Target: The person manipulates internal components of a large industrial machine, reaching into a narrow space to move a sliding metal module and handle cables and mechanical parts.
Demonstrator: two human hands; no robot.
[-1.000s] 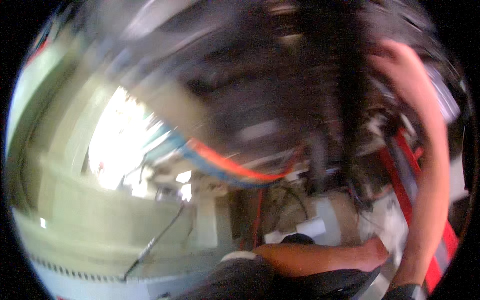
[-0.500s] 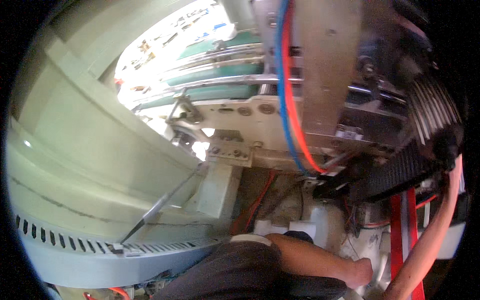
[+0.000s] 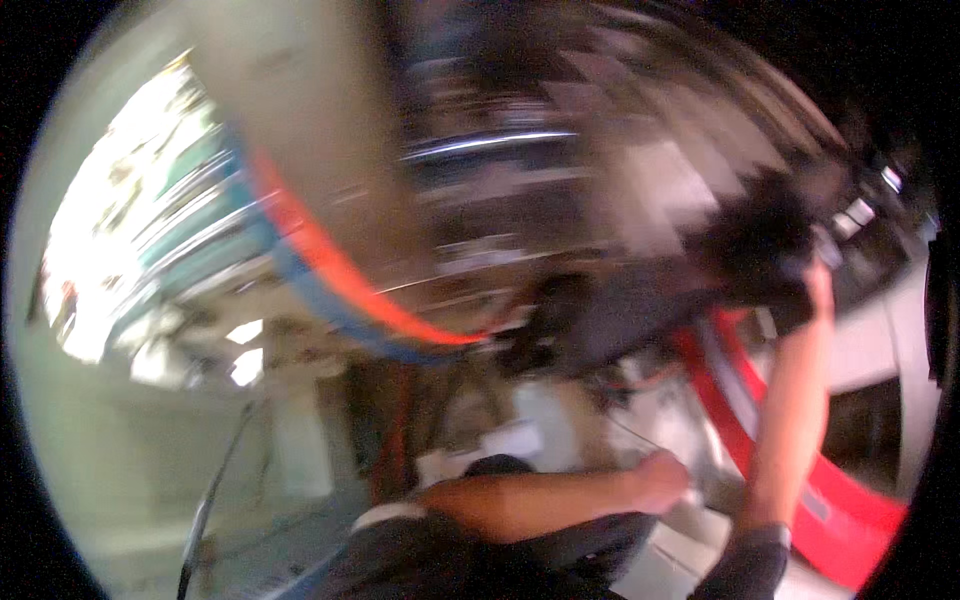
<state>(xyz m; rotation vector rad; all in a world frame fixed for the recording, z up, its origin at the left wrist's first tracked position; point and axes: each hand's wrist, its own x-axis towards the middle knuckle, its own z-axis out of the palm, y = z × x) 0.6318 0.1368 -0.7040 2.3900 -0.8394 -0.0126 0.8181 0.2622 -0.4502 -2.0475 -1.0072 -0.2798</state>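
Observation:
My left arm crosses the lower middle, and my left hand [image 3: 660, 482] looks curled into a fist; whatever it may hold is hidden. Beside it are pale machine parts and a broad red band with a grey stripe [image 3: 725, 400]. My right arm reaches upward on the right, passing in front of that band. At its end my right hand [image 3: 820, 272] is at a dark, ribbed machine part [image 3: 640, 310]. Blur and the dark part hide its fingers, so I cannot tell whether it grips anything.
Red-orange [image 3: 345, 275] and blue [image 3: 310, 290] hoses curve down past a wide metal plate [image 3: 300, 130]. A thin rod [image 3: 215, 490] slants by the pale green machine body [image 3: 120, 470] at left. Green rollers [image 3: 190, 240] lie beyond, in bright light.
The view has swung to the right, so the hoses, plate and rollers now appear farther left. More of the red band shows. My right hand stays up at the dark machine part.

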